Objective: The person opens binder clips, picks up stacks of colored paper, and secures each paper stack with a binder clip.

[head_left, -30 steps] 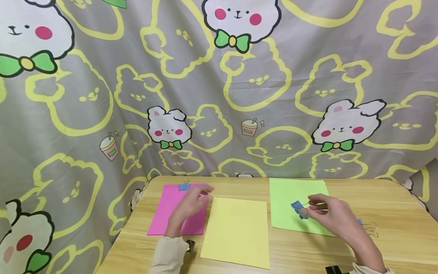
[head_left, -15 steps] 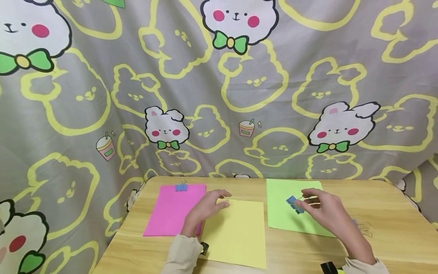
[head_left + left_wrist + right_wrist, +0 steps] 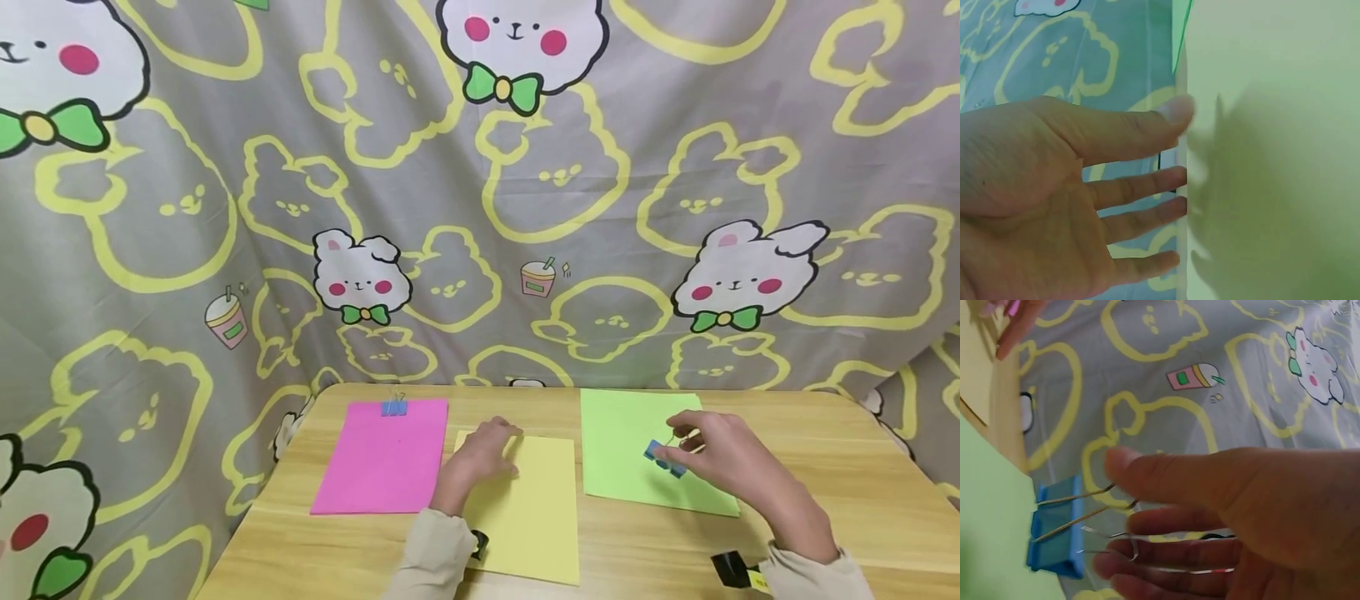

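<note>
My right hand (image 3: 727, 457) pinches a blue binder clip (image 3: 665, 459) by its wire handles, above the green paper (image 3: 615, 446). In the right wrist view, the clip's blue body (image 3: 1054, 531) points away from the fingertips, and a second handle loop lies by the lower fingers. My left hand (image 3: 486, 456) hovers at the upper left of the yellow paper (image 3: 543, 517), fingers spread and nothing held. From the left wrist, the thumb and fingertips (image 3: 1175, 112) come close to the edge of that paper; whether they touch it, I cannot tell.
Pink paper (image 3: 378, 467) lies at the left of the wooden table (image 3: 862, 467), a blue binder clip (image 3: 394, 408) fixed on its top edge. A patterned grey curtain (image 3: 450, 192) hangs behind the table's far edge. Black wrist-mounted gear (image 3: 731, 569) shows at the right cuff.
My left hand has moved right, from over the pink paper to over the yellow paper. The right hand stays above the green paper with the binder clip, its angle slightly turned.
</note>
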Motion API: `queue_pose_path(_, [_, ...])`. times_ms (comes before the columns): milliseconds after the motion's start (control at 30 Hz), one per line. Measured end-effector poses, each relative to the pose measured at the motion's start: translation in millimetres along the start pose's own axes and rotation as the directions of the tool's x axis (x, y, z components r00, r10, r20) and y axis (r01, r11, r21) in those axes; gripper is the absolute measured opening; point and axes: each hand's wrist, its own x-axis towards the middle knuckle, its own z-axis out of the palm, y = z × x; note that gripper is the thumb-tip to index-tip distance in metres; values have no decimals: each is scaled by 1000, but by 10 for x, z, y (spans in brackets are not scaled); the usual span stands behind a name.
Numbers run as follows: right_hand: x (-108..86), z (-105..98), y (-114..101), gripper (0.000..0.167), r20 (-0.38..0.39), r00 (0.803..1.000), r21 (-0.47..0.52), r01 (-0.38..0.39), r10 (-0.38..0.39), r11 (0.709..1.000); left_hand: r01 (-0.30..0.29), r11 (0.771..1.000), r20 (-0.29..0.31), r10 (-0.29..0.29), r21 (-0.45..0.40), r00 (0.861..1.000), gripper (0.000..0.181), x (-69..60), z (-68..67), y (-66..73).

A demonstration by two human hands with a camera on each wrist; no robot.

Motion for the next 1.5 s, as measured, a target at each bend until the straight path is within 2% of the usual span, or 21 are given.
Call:
queue_pose_path(100, [-35,-38,64,50,19,1000,-11,-7,7,1000,26,998,12,-27,59,1000,67,24,33,15])
queue_pose_path(233, [-72,-33,144,48,13,1000,-18,-2,3,1000,30,991,24,-34,132,999,72,27,36,17])
queue_pose_path(467, [-65,45,227,50,39,999,-33,-32,33,999,52,987,41,-59,152,997,78,39,54,-68])
queue_pose_path(733, [-44,76,279,50,68,997,-22,-38,39,999,68,995,22,-70,71,997,71,49,62,-84])
queue_pose_path(1067, [-47,66,318,49,73,996,5,-44,44,999,82,990,23,-86,115,996,74,76,60,-52])
queue_pose_path(1267, [-34,59,313,49,75,996,10,-42,41,999,66,996,18,-68,65,998,71,65,19,-69])
queue_pose_path(1500, [-51,51,332,49,87,995,15,-50,49,999,78,997,28,-78,15,997,74,67,38,-139])
